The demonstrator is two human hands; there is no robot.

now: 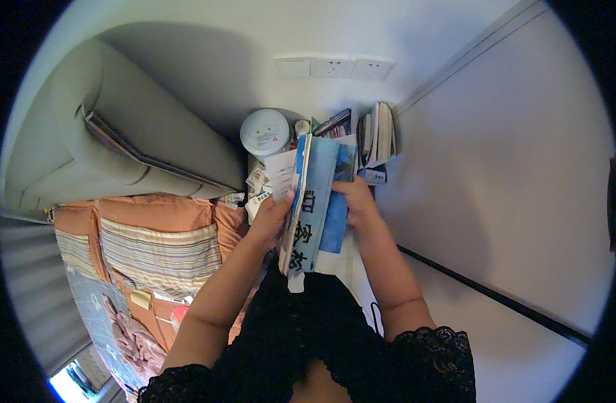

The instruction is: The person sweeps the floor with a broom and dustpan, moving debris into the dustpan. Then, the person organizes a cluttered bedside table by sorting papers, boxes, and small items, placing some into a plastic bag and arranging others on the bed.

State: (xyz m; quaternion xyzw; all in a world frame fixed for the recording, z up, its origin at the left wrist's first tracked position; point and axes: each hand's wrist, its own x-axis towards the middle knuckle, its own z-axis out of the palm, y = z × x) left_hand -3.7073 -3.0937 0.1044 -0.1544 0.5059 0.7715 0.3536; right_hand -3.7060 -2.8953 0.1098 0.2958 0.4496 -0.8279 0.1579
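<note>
Held upright in front of me is a small bundle of books, with a light blue book bearing large dark lettering on its cover. My left hand is closed on the left side of the bundle, its thumb near the pale page edges. On the other side, my right hand grips the bundle's right edge, where a darker blue cover shows. A white printed sheet sticks out by my left hand. A small white paper flap hangs at the bundle's lower end. Some fingers are hidden behind the books.
Behind the bundle stand a round white-lidded container, upright books and small boxes against the wall. To the left is a bed with a striped pillow and grey padded headboard. A pale panel rises at right.
</note>
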